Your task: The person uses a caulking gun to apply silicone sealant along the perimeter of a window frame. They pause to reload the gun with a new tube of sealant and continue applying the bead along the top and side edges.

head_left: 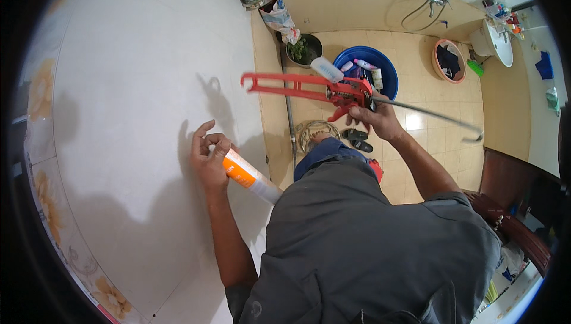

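My left hand [211,154] grips an orange and white sealant cartridge [245,174] near its upper end, beside the white wall. The cartridge slants down to the right, its grey lower end close to my trousers. In my right hand [382,119] is a red caulking gun [297,84], held by its handle and trigger. Its frame points left, with no cartridge in it, and its metal rod sticks out to the right, ending in a bent hook. A whitish piece with blue marks [327,69] overlaps the gun's top; whether it is attached I cannot tell.
Below are a blue tub [389,80] of bottles, a dark pot with greens [312,50], a peach basket of dark cloth [443,62] and black sandals [357,140]. A pipe [289,122] runs along the left wall. A washbasin [496,41] stands at the far right.
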`<state>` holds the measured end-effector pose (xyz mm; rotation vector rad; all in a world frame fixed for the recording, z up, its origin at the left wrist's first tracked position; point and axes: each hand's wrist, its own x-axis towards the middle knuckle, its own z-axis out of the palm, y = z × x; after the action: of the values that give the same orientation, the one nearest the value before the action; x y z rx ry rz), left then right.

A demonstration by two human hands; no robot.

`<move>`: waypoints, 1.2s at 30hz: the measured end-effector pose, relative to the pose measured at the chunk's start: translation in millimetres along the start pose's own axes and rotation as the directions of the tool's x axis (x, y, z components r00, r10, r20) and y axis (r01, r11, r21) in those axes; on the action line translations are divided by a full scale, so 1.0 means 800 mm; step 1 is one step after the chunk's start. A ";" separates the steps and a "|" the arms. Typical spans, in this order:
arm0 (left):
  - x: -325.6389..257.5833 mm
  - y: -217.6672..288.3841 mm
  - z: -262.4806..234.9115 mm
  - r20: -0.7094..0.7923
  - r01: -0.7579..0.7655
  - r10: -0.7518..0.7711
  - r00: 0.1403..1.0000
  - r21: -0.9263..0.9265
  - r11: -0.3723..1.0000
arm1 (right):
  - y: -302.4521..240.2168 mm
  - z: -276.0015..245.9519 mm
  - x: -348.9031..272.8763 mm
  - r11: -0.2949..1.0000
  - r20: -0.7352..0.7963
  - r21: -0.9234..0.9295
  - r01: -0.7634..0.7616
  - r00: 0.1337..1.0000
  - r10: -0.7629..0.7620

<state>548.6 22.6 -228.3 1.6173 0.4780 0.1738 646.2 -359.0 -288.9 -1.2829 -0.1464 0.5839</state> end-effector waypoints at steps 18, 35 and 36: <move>-0.024 -0.040 0.119 0.412 -0.126 -0.028 0.911 0.342 0.931 | 0.016 0.067 0.044 0.480 0.263 -0.750 0.455 0.871 -0.414; -0.017 -0.049 0.121 0.498 0.013 -0.041 0.866 0.060 0.998 | 0.016 0.095 0.032 0.343 0.359 -0.823 0.453 0.883 -0.304; -0.017 -0.048 0.122 0.498 0.021 -0.039 0.866 0.042 0.999 | 0.016 0.095 0.032 0.345 0.357 -0.827 0.445 0.888 -0.290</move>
<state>566.4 -70.6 -274.5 1.6125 0.1028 -0.2784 632.0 -279.2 -283.4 -2.1751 -0.9886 0.1442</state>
